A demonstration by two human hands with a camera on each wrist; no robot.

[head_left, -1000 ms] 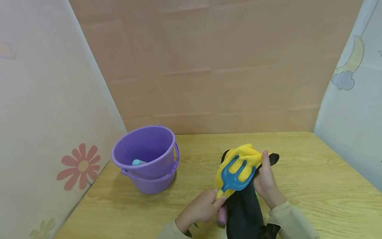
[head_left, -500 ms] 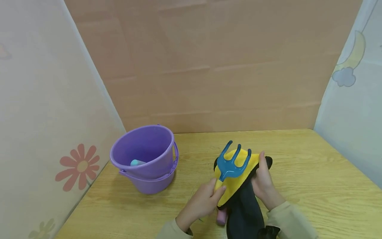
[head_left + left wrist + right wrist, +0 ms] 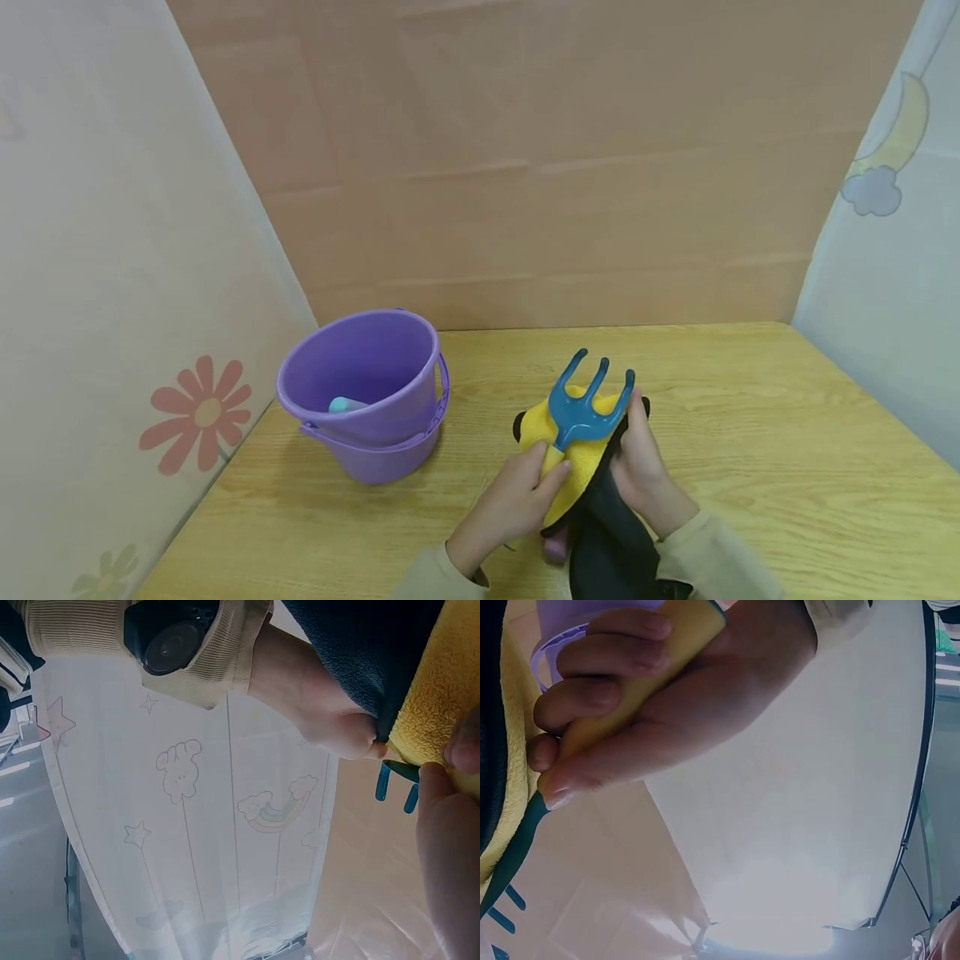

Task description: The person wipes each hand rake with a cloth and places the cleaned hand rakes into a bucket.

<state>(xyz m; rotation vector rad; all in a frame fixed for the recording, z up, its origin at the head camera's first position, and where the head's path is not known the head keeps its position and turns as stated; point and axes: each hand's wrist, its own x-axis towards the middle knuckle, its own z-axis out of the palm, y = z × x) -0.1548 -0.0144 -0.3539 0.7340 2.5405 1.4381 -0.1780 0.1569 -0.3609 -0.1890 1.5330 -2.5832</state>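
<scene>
My left hand grips the yellow handle of a toy garden fork, whose blue three-tined head points away from me. In the right wrist view, the fingers curl round that handle. A two-sided cloth, yellow plush on one face and dark on the other, lies behind the fork. My right hand holds the cloth at its right side, thumb up along its edge, the other fingers mostly hidden. The cloth's dark end hangs down toward the front of the table.
A purple bucket with its handle hanging stands on the wooden table at the left, a light blue piece inside. Beneath the cloth, a purple-pink object shows in part. A brown backdrop and pale side panels surround the table.
The fork has shifted up so its tines reach past the cloth. The cloth has drawn in, bunched smaller, and moved left together with my right hand. The bucket stays put.
</scene>
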